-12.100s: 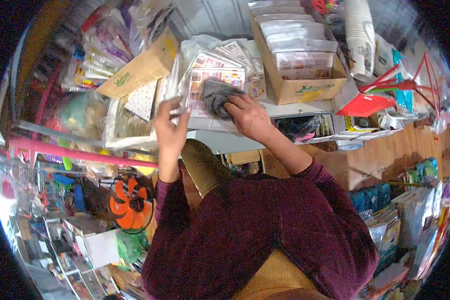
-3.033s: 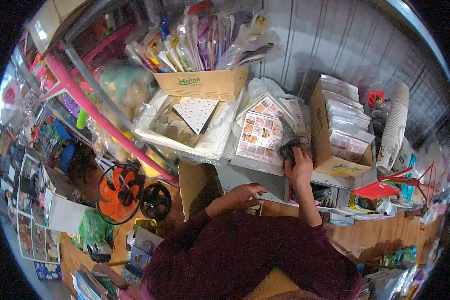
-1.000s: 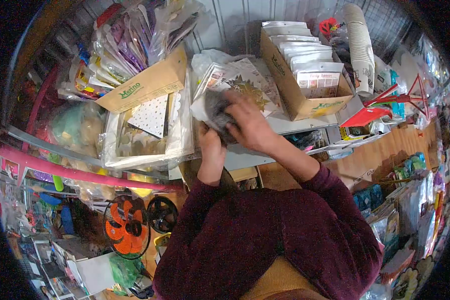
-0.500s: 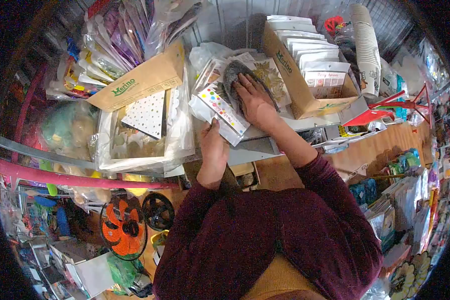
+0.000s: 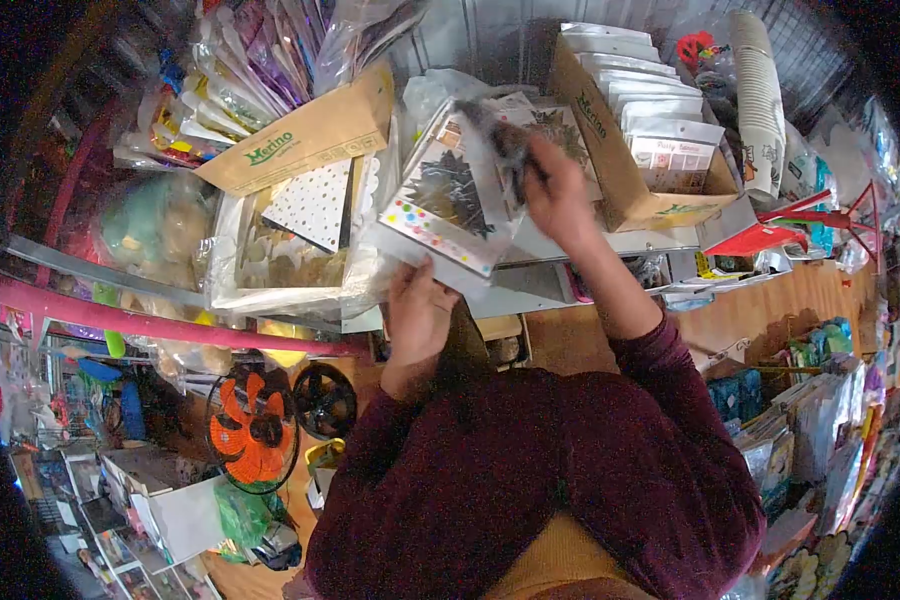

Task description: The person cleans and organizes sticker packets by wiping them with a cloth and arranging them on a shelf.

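Note:
A clear plastic packet (image 5: 448,200) with a white, dotted header and a dark leafy pattern inside lies tilted over the shelf. Its lower edge is pinched between the thumb and fingers of my left hand (image 5: 420,312). Above the packet's right side, my right hand (image 5: 562,195) grips a dark grey cloth (image 5: 498,140), both smeared by motion. Another packet with a golden leaf pattern (image 5: 567,135) lies behind, partly covered by the hand and cloth.
To the right stands a cardboard box (image 5: 600,150) of white-topped packets, beside stacked paper cups (image 5: 758,100). On the left, a cardboard box (image 5: 300,135) holds bagged items, near a white frame (image 5: 310,300) in plastic. An orange fan (image 5: 250,430) stands below.
My right hand has lifted the cloth off the packet's face and moved right, uncovering the dark leafy pattern. My left hand still holds the packet's lower edge. The whole view has shifted slightly.

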A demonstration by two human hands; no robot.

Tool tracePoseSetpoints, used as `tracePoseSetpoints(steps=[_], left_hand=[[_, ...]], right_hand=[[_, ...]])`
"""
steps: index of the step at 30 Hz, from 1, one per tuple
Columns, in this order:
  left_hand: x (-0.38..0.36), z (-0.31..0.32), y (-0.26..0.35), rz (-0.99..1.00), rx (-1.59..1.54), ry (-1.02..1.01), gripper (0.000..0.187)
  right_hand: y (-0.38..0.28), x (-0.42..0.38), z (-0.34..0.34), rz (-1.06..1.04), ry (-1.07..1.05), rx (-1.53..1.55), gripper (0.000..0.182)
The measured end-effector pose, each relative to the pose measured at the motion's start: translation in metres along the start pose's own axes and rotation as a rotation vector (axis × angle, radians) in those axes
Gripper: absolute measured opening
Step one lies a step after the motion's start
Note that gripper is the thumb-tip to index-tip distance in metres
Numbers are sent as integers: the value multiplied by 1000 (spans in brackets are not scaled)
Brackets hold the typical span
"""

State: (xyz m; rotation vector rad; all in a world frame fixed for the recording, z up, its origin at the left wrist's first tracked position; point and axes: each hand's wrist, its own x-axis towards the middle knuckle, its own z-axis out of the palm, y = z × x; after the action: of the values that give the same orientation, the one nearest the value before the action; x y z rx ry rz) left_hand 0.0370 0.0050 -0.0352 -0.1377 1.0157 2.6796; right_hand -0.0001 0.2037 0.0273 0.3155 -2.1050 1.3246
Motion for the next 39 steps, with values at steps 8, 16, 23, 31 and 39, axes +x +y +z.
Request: tracePoseSetpoints(steps=[8, 16, 23, 31, 39], left_hand=[[2, -5, -19, 19, 161, 184, 19], [-36, 0, 8, -19, 503, 184, 14], [-76, 31, 105, 614, 1610, 96, 20], [-41, 159, 140, 889, 1521, -441, 13], [71, 299, 64, 949, 1673, -1019, 16]], right_hand=[[20, -47, 66, -405, -500, -302, 41], [31, -45, 60, -255, -531, -401, 36], [56, -52, 72, -285, -372, -381, 39], [23, -57, 38, -404, -458, -298, 37], [39, -70, 31, -471, -340, -354, 28]])
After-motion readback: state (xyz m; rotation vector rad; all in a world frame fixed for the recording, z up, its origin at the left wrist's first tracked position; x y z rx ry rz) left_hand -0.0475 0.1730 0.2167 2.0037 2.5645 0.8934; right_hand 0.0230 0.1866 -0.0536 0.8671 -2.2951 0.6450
